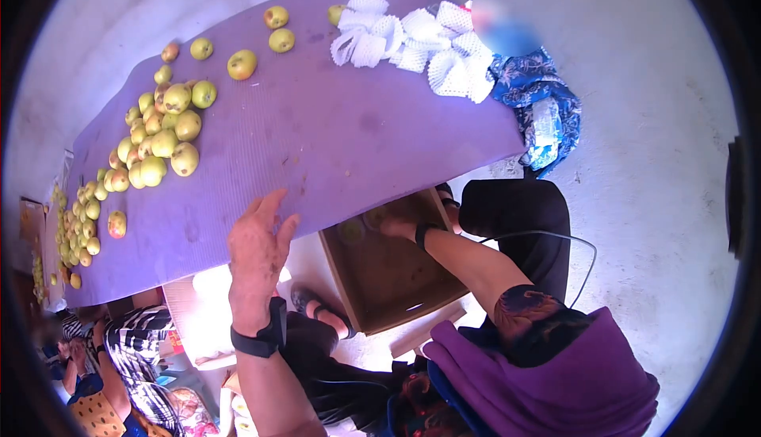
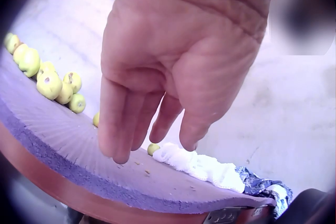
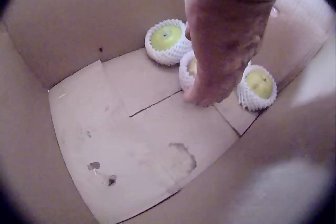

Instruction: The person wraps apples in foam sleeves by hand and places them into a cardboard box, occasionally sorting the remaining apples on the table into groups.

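Note:
My left hand (image 1: 265,235) rests with straight fingers on the near edge of a purple mat (image 1: 333,136) that covers a table. In the left wrist view the left hand (image 2: 157,103) touches the mat (image 2: 63,134) and holds nothing. Loose yellow-green apples (image 1: 162,139) lie in a heap to the left. My right hand (image 1: 396,228) reaches under the table into a cardboard box (image 1: 396,278). In the right wrist view the right hand (image 3: 220,61) curls over the middle wrapped apple (image 3: 189,69). Two more foam-netted apples (image 3: 167,37) (image 3: 259,83) sit beside it in the box's far corner.
A pile of white foam nets (image 1: 412,40) lies at the table's far end, next to a blue patterned cloth (image 1: 539,96). Most of the box floor (image 3: 131,145) is bare. A sandalled foot (image 1: 321,310) stands beside the box. Another person in striped clothes (image 1: 135,342) sits at lower left.

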Motion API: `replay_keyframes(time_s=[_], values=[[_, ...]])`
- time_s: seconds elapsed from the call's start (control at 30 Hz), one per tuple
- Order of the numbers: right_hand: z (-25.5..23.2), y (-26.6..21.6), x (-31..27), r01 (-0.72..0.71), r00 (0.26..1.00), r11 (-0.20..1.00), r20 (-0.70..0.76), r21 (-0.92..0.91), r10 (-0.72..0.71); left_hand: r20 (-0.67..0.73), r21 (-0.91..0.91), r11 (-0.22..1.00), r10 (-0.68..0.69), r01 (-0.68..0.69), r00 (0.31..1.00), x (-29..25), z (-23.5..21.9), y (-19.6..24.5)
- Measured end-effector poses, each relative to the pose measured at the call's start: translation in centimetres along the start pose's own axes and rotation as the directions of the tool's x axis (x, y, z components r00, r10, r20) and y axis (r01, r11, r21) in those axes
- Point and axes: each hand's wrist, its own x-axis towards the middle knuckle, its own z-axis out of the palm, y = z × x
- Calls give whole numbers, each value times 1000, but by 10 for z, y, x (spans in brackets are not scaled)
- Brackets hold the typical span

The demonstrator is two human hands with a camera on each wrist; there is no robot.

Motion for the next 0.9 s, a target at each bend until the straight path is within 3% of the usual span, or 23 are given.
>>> replay_keyframes(time_s=[0.17, 0.2, 0.33, 0.4, 0.43, 0.5, 0.63, 0.7, 0.9], values=[[-24, -29, -59, 215, 970, 976, 119, -23, -211, -76, 20, 996, 87, -85, 993, 9, 7, -5], [-30, -38, -74, 313, 937, 950, 171, -18, -305, -110, -5, 999, 48, -49, 993, 10, 7, -1], [-61, -88, -167, 391, 903, 920, 182, 30, -390, -149, 18, 998, -51, 54, 988, 13, 6, 12], [-81, -103, -206, 559, 829, 829, 44, -20, -558, -127, 19, 995, -91, 94, 988, 14, 4, 18], [-90, -103, -212, 559, 829, 828, 43, -30, -558, -93, 26, 990, -134, 137, 987, 14, 3, 21], [-111, -102, -221, 625, 622, 629, -191, -463, -759, -102, 22, 994, -106, 109, 989, 15, 8, 21], [-166, -98, -212, 226, 610, 650, -414, -726, -675, -86, 39, 999, -24, 27, 996, 14, 18, 16], [-197, -105, -218, 54, 679, 687, -478, -724, -557, -78, 38, 999, -24, 27, 997, 14, 22, 17], [-245, -84, -196, 8, 697, 719, -512, -695, -502, -74, 20, 1000, 10, -8, 997, 15, 24, 18]])
